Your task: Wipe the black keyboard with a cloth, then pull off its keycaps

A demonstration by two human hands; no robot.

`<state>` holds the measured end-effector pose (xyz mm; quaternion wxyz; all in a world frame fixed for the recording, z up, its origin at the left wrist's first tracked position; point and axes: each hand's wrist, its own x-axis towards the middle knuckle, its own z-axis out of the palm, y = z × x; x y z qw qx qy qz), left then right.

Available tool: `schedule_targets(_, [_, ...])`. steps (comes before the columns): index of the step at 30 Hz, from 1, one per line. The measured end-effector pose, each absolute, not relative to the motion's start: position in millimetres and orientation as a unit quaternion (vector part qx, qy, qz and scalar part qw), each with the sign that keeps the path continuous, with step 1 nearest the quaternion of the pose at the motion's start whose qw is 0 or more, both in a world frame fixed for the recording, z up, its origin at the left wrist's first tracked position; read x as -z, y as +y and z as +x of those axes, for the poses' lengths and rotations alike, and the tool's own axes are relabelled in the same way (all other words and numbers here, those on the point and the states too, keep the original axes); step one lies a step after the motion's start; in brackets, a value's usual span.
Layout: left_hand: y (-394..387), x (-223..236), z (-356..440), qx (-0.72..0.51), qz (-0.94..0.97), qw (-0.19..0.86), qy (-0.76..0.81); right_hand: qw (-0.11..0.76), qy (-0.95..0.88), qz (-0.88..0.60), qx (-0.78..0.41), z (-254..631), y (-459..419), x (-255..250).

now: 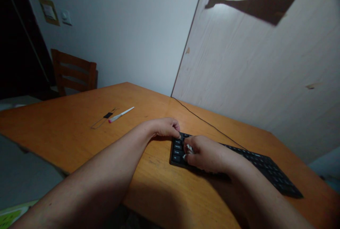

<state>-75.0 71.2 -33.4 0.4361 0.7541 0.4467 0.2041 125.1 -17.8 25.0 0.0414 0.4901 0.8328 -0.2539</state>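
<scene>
While our right hand (203, 151) is pinching a crumpled white wad (189, 149), tissue or soft cloth, against the keys, our left hand (167, 128) is resting its curled fingers at the far left corner of the black keyboard (177, 152), probably bracing it; whether those fingers are grasping anything, we cannot tell. The keyboard is lying flat beneath our hands, its squarish keycaps bearing pale legends, and is sitting near the table edge, presumably for easy reach. Behind it, a thin black cable (212, 126) is curving toward the wall. Farther left, apparently set aside within reach, a smooth, tapering white stick (120, 114) with a pink end is lying beside a wire-looped tool (108, 115) with a rectangular black grip. Beneath everything, the orange-brown wooden table (148, 101) is showing faint scuffs, and beyond it a slatted wooden chair (74, 71) is standing.
</scene>
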Motion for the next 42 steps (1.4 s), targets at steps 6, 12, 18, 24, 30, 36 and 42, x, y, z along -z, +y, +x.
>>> schedule_targets(6, [71.6, 34.0, -75.4, -0.199, 0.757, 0.434, 0.447, 0.049, 0.825, 0.492, 0.275, 134.7, -14.9, -29.7])
schedule_targets(12, [70.8, 32.7, -75.4, -0.199, 0.755, 0.433, 0.451, 0.093, 0.840, 0.493, 0.209, 136.1, -13.3, -30.0])
schedule_targets(18, [71.1, 31.7, -75.5, -0.195, 0.755, 0.438, 0.448, 0.107, 0.833, 0.495, 0.223, 133.8, -16.1, -31.7])
schedule_targets(24, [72.3, 35.0, -75.3, -0.201, 0.752, 0.441, 0.446, 0.107, 0.834, 0.500, 0.207, 135.4, -13.1, -30.1])
schedule_targets(30, [73.2, 36.2, -75.9, -0.202, 0.750, 0.445, 0.445, 0.091, 0.841, 0.496, 0.197, 133.0, -13.4, -30.9])
schedule_targets(36, [71.5, 32.8, -74.5, -0.199, 0.757, 0.433, 0.447, 0.045, 0.819, 0.484, 0.304, 130.7, -17.4, -30.0])
schedule_targets(42, [69.4, 31.1, -72.3, -0.202, 0.754, 0.435, 0.450, -0.023, 0.857, 0.451, 0.249, 111.1, -25.6, -26.7])
